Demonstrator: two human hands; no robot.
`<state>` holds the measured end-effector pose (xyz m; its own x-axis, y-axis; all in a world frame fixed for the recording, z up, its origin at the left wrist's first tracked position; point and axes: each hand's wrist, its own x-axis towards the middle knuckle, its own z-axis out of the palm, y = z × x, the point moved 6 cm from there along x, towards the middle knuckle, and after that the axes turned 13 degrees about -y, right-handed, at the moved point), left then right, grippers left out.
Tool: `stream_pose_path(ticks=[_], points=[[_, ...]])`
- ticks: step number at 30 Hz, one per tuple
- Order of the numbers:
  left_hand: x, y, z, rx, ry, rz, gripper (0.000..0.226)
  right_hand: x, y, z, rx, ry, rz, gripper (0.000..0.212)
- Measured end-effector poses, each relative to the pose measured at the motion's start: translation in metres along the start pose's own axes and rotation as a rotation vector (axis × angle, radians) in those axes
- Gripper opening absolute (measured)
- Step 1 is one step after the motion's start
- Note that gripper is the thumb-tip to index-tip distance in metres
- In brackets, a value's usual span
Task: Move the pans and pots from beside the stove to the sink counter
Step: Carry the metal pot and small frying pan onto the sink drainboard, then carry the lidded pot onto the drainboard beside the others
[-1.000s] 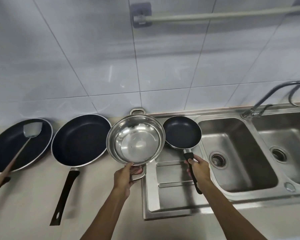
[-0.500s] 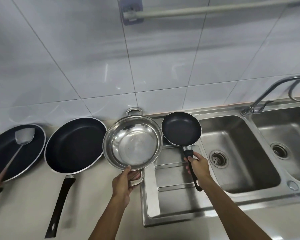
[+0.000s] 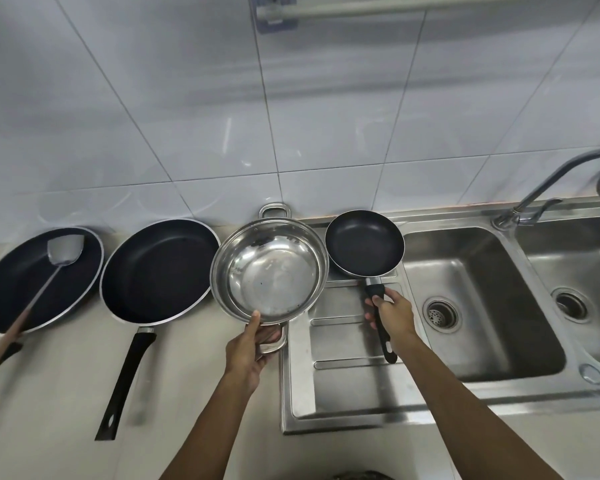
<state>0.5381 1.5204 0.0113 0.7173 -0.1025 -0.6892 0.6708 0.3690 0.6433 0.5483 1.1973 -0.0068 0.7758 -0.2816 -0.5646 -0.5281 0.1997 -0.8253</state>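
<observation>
Your left hand (image 3: 248, 344) has fingers curled round the steel pot (image 3: 269, 270) near handle, thumb on rim; pot sits at drainboard (image 3: 343, 386) edge. Right hand (image 3: 394, 315) fingers wrapped on small pan (image 3: 364, 243) handle, pan over drainboard. Two big pans (image 3: 158, 270) (image 3: 39, 278) already lined up on the counter to the left, w/ spatula (image 3: 58, 261) in the far one. Looks nearly done: just set these two down.

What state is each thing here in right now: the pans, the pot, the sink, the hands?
Small pan: empty, over the drainboard, handle gripped.
Steel pot: empty, near handle gripped.
Middle pan: empty, resting on the counter.
Far-left pan: holds a spatula.
Sink basins: empty; no water seen running from the tap.
Left hand: closed on the pot handle.
Right hand: closed on the small pan's handle.
</observation>
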Motion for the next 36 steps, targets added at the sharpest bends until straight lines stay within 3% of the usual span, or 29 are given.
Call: stream_pose_path(ticks=[12, 22, 25, 30, 32, 36], points=[[-0.015, -0.011, 0.002, -0.049, -0.048, 0.018, 0.035, -0.053, 0.02, -0.008, -0.124, -0.009, 0.002, 0.017], [-0.051, -0.063, -0.001, 0.189, -0.083, 0.039, 0.046, -0.112, 0.068, -0.03, -0.287, -0.038, 0.058, 0.013], [-0.067, -0.085, 0.001, 0.465, -0.057, 0.131, 0.04, -0.131, 0.082, -0.041, -0.406, -0.109, 0.01, 0.018], [-0.114, -0.125, 0.045, 1.461, -0.089, 0.617, 0.027, -0.183, 0.091, -0.069, -0.756, -0.179, -0.223, 0.031], [-0.133, -0.153, 0.074, 1.738, -0.076, 0.694, 0.032, -0.209, 0.097, -0.088, -0.857, -0.226, -0.299, 0.035], [-0.182, -0.224, 0.149, 1.899, -0.175, 0.799, 0.047, -0.27, 0.108, -0.165, -1.17, -0.126, -0.526, 0.041]])
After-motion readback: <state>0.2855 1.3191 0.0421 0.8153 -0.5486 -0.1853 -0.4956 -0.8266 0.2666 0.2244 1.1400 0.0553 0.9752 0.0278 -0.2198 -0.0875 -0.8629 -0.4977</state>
